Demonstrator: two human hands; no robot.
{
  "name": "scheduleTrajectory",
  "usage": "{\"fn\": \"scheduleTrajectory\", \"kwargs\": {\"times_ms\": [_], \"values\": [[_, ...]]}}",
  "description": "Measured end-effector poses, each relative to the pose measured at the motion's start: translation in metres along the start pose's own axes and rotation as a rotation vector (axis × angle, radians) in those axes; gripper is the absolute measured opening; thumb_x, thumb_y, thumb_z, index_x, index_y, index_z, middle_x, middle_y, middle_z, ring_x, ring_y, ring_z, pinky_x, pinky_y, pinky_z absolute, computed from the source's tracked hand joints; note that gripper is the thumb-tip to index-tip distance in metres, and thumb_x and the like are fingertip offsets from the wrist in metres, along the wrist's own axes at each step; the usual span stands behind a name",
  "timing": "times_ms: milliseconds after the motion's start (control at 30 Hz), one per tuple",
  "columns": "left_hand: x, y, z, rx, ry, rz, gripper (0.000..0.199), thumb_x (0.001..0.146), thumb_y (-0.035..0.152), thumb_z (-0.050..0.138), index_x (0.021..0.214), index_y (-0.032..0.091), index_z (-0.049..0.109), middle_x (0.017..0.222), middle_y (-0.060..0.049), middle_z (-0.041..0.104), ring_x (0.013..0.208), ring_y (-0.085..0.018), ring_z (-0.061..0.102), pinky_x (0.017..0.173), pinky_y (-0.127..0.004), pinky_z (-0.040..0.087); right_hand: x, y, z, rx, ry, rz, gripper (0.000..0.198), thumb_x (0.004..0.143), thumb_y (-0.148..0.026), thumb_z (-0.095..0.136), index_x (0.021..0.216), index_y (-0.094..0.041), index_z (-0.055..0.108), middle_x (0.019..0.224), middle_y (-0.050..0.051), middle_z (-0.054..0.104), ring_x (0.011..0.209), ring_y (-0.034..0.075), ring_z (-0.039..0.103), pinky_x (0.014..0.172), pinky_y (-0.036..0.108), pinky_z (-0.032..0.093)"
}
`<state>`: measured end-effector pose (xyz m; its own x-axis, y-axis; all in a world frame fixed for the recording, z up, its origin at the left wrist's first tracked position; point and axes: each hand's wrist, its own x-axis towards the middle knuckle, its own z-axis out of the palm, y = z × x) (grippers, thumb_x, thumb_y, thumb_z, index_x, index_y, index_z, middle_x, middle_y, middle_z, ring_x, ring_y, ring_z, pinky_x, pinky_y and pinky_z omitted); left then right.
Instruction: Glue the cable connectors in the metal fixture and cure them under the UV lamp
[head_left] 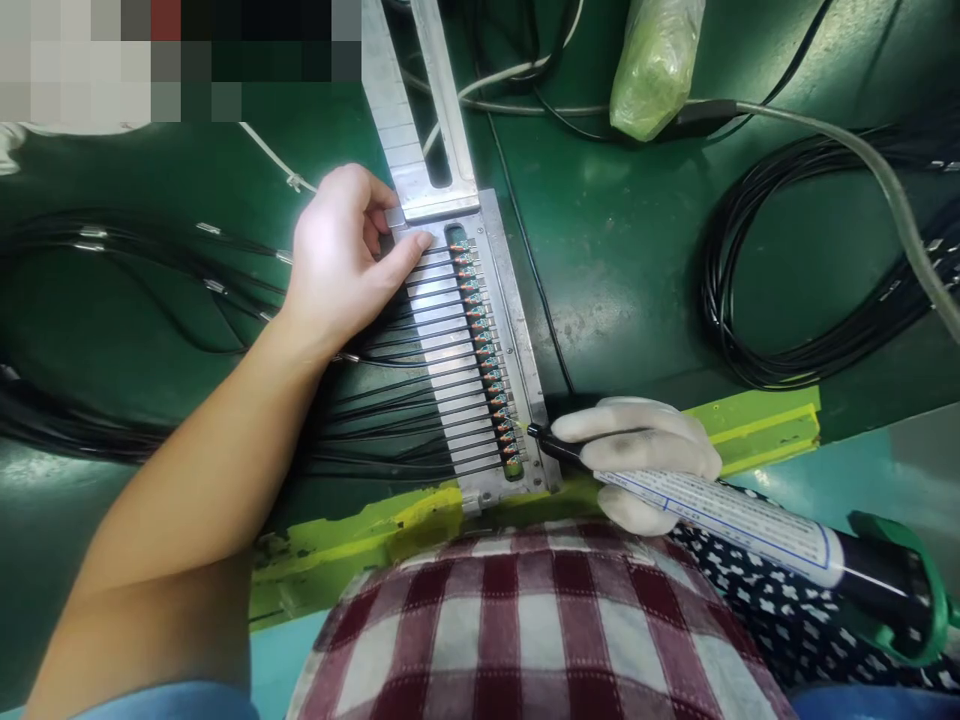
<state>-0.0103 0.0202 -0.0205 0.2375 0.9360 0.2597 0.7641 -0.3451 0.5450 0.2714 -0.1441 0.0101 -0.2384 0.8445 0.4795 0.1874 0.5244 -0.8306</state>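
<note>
My bare left hand [341, 255] grips the upper left corner of a metal fixture [513, 300], its thumb on top and its fingers curled at the edge. A row of black cables [382, 410] lies across this plate, their stripped ends with small connectors [487, 355] lined up over a slot. The slotted metal arm [456, 130] of the fixture reaches away at the top. My right hand [652, 455], in a white glove, is closed around a labelled dispensing syringe [750, 525]. Its black nozzle points at the connectors near the lower end of the row.
Coiled black cables [712, 300] lie at the right, and more cable bundles [67, 430] at the left. A plastic-wrapped green bundle [652, 75] sits at the back beside a grey cable [847, 130]. Yellow-green edging [352, 540] runs along the green table's front.
</note>
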Motion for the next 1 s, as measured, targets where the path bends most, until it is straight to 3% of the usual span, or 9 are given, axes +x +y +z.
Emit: {"fn": "scheduleTrajectory", "kwargs": {"times_ms": [133, 267, 800, 1000], "values": [[0.0003, 0.0015, 0.0001, -0.003, 0.003, -0.017, 0.031, 0.072, 0.026, 0.076, 0.093, 0.018, 0.054, 0.078, 0.003, 0.045, 0.060, -0.006, 0.039, 0.062, -0.024, 0.042, -0.0028, -0.0015, 0.0023, -0.020, -0.024, -0.016, 0.013, 0.077, -0.015, 0.063, 0.088, -0.018, 0.070, 0.099, 0.007, 0.076, 0.075, 0.016, 0.073, 0.064, 0.026, 0.064], [0.0006, 0.0038, -0.0009, -0.003, 0.000, -0.031, 0.030, 0.070, 0.021, 0.076, 0.092, 0.018, 0.055, 0.078, 0.003, 0.046, 0.060, -0.007, 0.039, 0.062, -0.024, 0.042, -0.0021, -0.0011, 0.0048, -0.018, -0.004, -0.011, 0.017, 0.075, -0.013, 0.063, 0.090, -0.019, 0.070, 0.099, 0.007, 0.076, 0.077, 0.017, 0.074, 0.066, 0.028, 0.065], [0.0001, -0.0007, -0.0004, -0.009, -0.014, -0.004, 0.031, 0.075, 0.036, 0.072, 0.091, 0.018, 0.053, 0.076, 0.004, 0.044, 0.060, -0.007, 0.039, 0.064, -0.026, 0.045, -0.0012, 0.0015, 0.0040, 0.032, -0.015, -0.002, 0.021, 0.076, -0.011, 0.064, 0.095, -0.019, 0.070, 0.101, 0.007, 0.076, 0.081, 0.018, 0.074, 0.066, 0.028, 0.065], [-0.0002, 0.0006, -0.0004, -0.008, -0.010, -0.016, 0.031, 0.075, 0.036, 0.071, 0.091, 0.019, 0.053, 0.076, 0.003, 0.045, 0.060, -0.007, 0.039, 0.061, -0.025, 0.043, -0.0028, 0.0014, 0.0047, 0.011, 0.001, -0.032, 0.014, 0.078, -0.014, 0.062, 0.089, -0.018, 0.069, 0.098, 0.008, 0.076, 0.076, 0.017, 0.074, 0.068, 0.025, 0.064]]}}
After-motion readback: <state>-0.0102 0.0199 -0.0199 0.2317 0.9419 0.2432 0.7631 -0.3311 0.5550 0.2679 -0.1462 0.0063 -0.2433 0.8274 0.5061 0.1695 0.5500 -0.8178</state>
